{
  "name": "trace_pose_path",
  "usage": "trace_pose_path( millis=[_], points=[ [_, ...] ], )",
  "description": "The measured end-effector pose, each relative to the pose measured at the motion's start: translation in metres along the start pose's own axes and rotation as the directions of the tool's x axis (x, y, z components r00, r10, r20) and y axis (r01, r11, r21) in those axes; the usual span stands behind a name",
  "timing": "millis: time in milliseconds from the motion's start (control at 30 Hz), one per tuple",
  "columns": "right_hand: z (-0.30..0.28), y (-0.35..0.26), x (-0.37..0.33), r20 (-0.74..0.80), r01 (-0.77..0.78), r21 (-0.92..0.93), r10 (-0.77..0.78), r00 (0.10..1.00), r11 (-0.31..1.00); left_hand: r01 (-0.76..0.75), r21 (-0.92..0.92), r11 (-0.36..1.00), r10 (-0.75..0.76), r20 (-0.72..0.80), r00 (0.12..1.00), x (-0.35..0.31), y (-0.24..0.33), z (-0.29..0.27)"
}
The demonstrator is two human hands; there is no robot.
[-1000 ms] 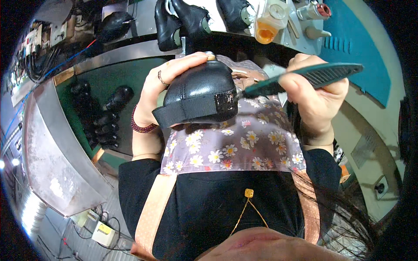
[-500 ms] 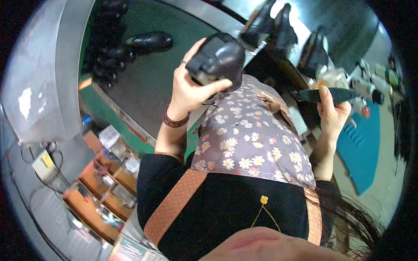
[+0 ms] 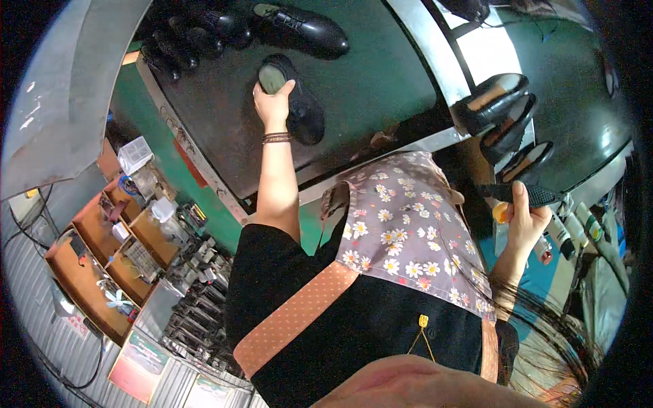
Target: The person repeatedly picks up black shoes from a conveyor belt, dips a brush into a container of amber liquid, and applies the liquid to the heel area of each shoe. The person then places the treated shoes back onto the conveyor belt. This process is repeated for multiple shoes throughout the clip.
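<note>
Since before: left hand (image 3: 273,102) reached out, shoe (image 3: 292,98) now down on the belt (image 3: 381,88) near its left edge | fingers (image 3: 269,87) clamped over shoe's heel opening | right hand (image 3: 524,221) fingers closed round brush (image 3: 520,194) | shoe likely stiff, light, smooth leather; best gripped at heel collar | more shoes (image 3: 299,27) beyond.

Left hand (image 3: 273,102) on black shoe (image 3: 296,105) atop dark belt (image 3: 367,88); right hand (image 3: 525,224) around dark brush (image 3: 520,194).
</note>
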State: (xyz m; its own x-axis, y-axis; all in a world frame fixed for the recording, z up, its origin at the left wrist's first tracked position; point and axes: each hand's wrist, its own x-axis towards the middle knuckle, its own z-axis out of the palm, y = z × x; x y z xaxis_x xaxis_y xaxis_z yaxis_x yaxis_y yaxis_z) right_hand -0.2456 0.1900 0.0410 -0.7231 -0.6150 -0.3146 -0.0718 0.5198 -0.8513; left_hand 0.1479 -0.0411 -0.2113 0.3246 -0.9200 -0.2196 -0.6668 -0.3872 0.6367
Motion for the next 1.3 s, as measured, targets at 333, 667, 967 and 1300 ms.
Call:
trace_pose_path(
  millis=[333,667,967,1300],
  points=[
    [0.018,-0.046,0.017,0.045,-0.005,-0.191,0.014,0.999,0.982,-0.06,-0.294,0.954,0.017,-0.148,0.989,-0.086,-0.011,0.046],
    [0.018,-0.062,0.019,0.034,-0.057,-0.232,0.067,0.997,0.971,-0.021,-0.315,0.949,-0.033,-0.164,0.986,-0.103,0.022,0.044],
    [0.019,-0.08,0.006,0.027,-0.067,-0.262,0.077,0.997,0.963,-0.099,-0.341,0.935,-0.011,-0.308,0.951,-0.047,0.087,0.081],
    [0.004,-0.072,-0.001,-0.031,-0.142,-0.209,0.138,0.99,0.967,-0.234,-0.233,0.944,0.137,-0.367,0.92,0.116,0.106,0.078]
  ],
)
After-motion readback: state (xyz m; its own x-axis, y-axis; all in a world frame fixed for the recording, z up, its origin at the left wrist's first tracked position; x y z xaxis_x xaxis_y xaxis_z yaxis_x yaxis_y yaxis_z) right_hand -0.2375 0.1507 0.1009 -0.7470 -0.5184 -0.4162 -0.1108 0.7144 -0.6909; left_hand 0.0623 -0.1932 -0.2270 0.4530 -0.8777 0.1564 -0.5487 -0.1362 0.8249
